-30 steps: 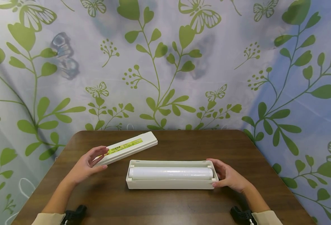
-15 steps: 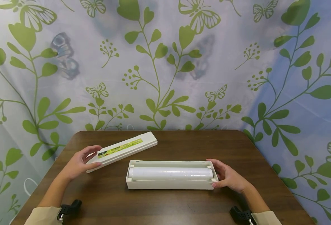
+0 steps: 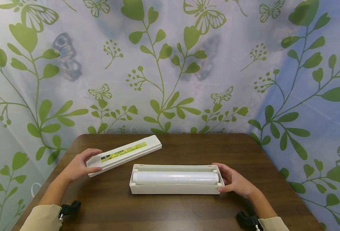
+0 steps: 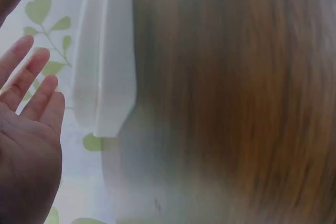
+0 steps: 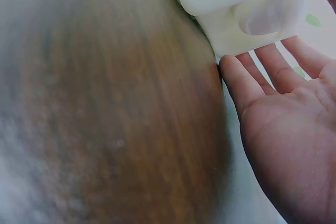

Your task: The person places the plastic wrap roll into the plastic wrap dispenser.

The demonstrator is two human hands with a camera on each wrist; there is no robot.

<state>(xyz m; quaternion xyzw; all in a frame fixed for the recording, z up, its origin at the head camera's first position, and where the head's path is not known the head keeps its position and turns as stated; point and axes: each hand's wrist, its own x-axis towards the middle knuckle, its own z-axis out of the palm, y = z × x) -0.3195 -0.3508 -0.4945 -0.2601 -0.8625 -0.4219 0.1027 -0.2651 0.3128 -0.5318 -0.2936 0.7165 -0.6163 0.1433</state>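
A white box (image 3: 172, 190) stands uncovered on the table, with a roll of plastic wrap (image 3: 174, 177) lying inside it. My right hand (image 3: 237, 183) holds the box's right end, thumb at the front corner and index finger at the back corner. In the right wrist view, fingertips (image 5: 231, 64) touch that end's lower edge. Farther back on the left lies a long white lid (image 3: 151, 142) with a yellow-green label, set at a slant. My left hand (image 3: 78, 163) spreads around its left end; the left wrist view shows relaxed fingers (image 4: 39, 95) beside the lid, apparently apart from it.
The brown wooden table (image 3: 187, 211) has rounded far corners. Behind it hangs a curtain (image 3: 170, 96) with green leaves and butterflies. Black straps (image 3: 70, 208) sit at both wrists. A pale cord loop (image 3: 35, 189) shows past the table's left edge.
My left hand has moved left along the lid, from over its label to around its left end. The lid, the box and my right hand have stayed in place.
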